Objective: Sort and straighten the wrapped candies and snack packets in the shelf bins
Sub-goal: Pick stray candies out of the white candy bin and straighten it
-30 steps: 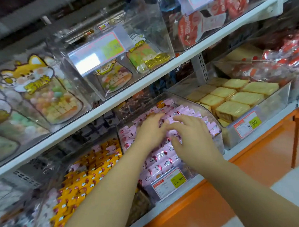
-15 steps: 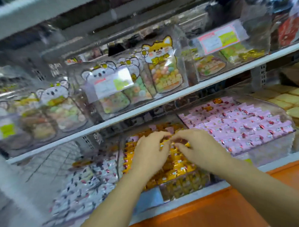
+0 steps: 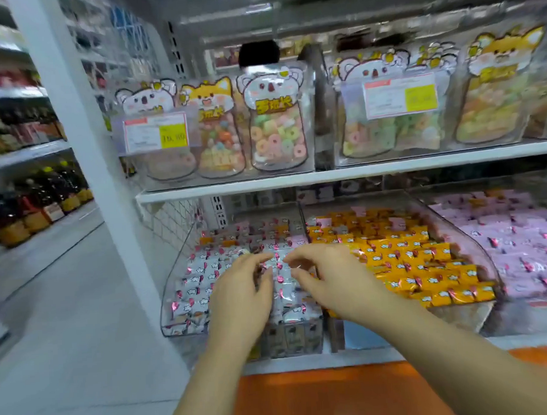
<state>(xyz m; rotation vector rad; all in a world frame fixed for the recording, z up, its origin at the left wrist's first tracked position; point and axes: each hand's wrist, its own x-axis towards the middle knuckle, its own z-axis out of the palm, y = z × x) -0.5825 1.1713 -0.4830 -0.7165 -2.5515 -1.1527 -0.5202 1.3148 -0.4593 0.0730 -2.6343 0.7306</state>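
White-wrapped candies [image 3: 195,281], 6 o'clock bin [image 3: 174,265]: straightening. Left hand [image 3: 241,296], right hand [image 3: 329,283]: fingers [image 3: 251,261] loosely spread, gripping nothing. Next, probably: pinch stray orange candies [image 3: 204,241].

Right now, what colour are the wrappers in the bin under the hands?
Wrappers mostly white with pink-red marks; head view shows it.

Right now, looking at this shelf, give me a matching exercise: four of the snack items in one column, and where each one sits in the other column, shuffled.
Column one
1. white-wrapped candies with pink ends
2. orange-wrapped candies
3. pale pink-wrapped candies
4. clear koala-shaped bag of ring candies

Column two
A. upper shelf
B. lower shelf, middle
C. lower shelf, left, beneath the left hand and right hand
D. lower shelf, right

Pairs: 1-C, 2-B, 3-D, 4-A
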